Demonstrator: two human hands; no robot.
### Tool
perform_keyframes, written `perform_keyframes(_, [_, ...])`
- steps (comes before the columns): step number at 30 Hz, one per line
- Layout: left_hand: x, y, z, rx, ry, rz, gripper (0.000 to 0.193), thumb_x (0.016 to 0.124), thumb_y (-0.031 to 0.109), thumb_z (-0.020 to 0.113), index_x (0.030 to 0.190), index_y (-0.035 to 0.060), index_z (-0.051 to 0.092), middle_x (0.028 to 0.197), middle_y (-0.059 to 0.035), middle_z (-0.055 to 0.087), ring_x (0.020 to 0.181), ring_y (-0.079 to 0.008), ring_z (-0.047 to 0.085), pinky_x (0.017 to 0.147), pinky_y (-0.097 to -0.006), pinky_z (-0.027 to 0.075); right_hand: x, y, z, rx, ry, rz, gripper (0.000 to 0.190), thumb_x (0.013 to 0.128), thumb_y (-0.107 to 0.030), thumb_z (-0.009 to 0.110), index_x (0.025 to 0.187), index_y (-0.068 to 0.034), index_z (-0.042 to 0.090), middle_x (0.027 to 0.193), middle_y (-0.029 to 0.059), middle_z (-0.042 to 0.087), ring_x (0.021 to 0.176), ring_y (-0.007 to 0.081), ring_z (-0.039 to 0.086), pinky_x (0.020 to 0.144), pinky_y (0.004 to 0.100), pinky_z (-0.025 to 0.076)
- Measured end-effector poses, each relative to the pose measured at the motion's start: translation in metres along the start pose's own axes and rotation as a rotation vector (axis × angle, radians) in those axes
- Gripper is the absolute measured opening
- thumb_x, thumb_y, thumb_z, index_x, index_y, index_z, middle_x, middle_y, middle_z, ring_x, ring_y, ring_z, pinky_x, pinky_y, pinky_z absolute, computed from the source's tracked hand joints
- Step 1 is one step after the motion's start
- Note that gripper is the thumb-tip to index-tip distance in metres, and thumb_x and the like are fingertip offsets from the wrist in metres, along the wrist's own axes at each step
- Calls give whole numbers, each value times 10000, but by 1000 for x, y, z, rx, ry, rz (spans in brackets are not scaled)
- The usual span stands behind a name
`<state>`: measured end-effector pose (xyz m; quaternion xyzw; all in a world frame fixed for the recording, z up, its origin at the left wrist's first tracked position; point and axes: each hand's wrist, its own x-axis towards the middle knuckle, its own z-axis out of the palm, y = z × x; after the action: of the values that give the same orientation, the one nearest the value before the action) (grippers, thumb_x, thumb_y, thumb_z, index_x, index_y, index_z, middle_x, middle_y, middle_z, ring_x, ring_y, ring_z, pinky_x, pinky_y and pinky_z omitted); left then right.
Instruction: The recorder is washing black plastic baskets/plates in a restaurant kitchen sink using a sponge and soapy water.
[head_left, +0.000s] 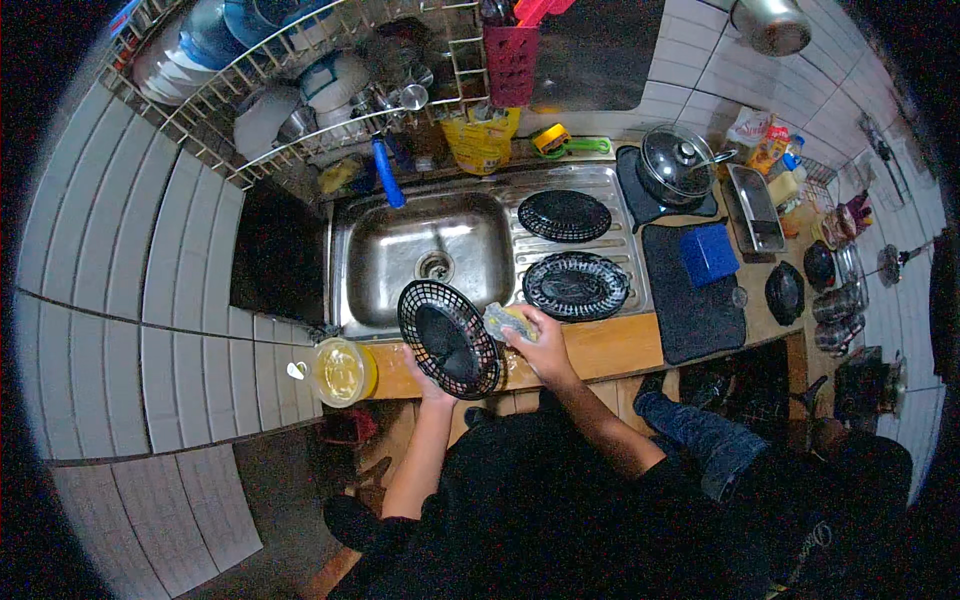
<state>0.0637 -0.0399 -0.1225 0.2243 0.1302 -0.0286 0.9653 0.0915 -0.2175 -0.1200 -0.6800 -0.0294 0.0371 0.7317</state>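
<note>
My left hand (429, 379) holds an oval black plastic basket (448, 337) with lattice sides, tilted over the front edge of the steel sink (431, 217). In my right hand (544, 345) is a yellow and grey sponge (510, 322), close to the basket's right rim. Two more black oval baskets lie on the ridged drainboard: the back one (564, 215) shows little foam, while the front one (576, 286) is streaked with white suds. A tub of yellow liquid (343, 373) stands left on the wooden counter edge.
Above the sink hang a blue-tipped faucet (388, 176) and a wire dish rack (247, 52) full of dishes. To the right are a dark mat (694, 322) with a blue box (709, 255), and a glass-lidded pot (677, 161). Another person (832, 510) stands at right.
</note>
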Motion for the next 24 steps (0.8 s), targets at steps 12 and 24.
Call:
perform_keyframes(12, [-8,13,-8,-3,88,45,720,793,623,426,1311,124,388,1289,-122,448,1142,-311,459,981,-475,367,3,-12,15,24,-65,77,274,814,-55,619,1061,35,545,964,51,562,860,95,524,712,227,475])
perform_keyframes(24, [-5,6,-11,-16,1,29,752,769,611,482,1315,105,374,1273,-125,462,1126,-291,481,968,-451,389,1,-11,10,-68,-39,45,286,803,-52,626,1063,28,538,973,46,571,867,94,526,738,232,465])
